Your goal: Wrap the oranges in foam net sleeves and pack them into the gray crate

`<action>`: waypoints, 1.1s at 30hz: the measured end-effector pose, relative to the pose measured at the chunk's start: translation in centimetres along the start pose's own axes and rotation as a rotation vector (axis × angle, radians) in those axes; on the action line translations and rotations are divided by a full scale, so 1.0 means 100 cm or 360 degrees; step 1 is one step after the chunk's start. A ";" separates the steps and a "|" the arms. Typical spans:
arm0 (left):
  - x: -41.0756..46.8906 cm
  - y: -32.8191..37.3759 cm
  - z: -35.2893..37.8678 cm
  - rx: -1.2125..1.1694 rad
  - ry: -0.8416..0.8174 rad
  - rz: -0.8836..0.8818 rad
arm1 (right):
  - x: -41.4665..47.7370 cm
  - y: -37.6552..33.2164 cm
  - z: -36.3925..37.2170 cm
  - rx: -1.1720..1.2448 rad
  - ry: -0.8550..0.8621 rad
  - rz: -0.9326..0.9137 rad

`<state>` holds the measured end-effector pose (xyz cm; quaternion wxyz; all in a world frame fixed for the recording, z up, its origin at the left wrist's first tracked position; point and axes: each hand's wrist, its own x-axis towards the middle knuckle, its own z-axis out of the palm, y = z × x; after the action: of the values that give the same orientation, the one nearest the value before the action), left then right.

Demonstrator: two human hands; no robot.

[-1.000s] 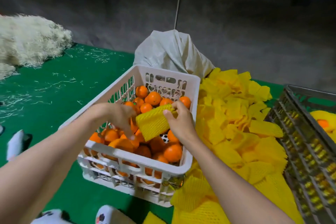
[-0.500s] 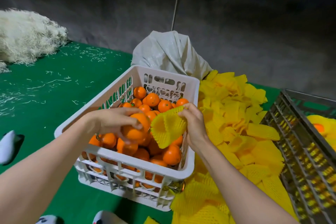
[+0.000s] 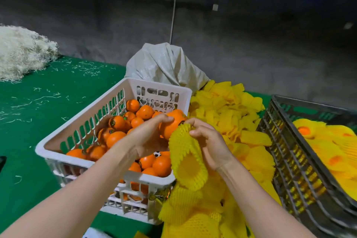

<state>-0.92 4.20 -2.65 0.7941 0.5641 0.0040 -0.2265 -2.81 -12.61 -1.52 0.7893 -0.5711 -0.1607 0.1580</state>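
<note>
My left hand [image 3: 148, 137] grips an orange [image 3: 172, 123] above the right rim of the white basket [image 3: 77, 121], which holds several loose oranges [image 3: 143, 112]. My right hand [image 3: 208, 141] pinches the top edge of a yellow foam net sleeve [image 3: 185, 162]. The sleeve hangs open like a tube, its upper mouth touching the orange. At the right stands the gray crate [image 3: 289, 160] with several sleeved oranges [image 3: 326, 145] inside.
A heap of yellow foam sleeves [image 3: 228, 106] lies between the basket and the crate. A tied white sack [image 3: 164, 63] sits behind the basket. A pile of pale shredded fibre [image 3: 21, 52] rests far left on the green mat [image 3: 48, 98].
My left hand picked an orange out of the basket and carried it right to the sleeve. My right hand spread the flat sleeve into an open tube.
</note>
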 end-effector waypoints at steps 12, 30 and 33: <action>0.001 -0.022 0.062 0.0259 0.0112 0.0392 | -0.037 -0.013 -0.030 -0.0685 0.0300 -0.0094; 0.001 -0.053 0.114 -0.0122 -0.0079 0.0434 | -0.073 -0.024 -0.058 -0.0545 0.0653 -0.0649; 0.009 -0.056 0.126 -0.0325 0.0084 0.0497 | -0.074 -0.011 -0.050 -0.0590 0.0936 -0.0683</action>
<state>-5.34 -8.90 -3.34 0.8722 0.4801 -0.0399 -0.0841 -7.21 -20.37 -2.48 0.7004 -0.6780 -0.0695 -0.2119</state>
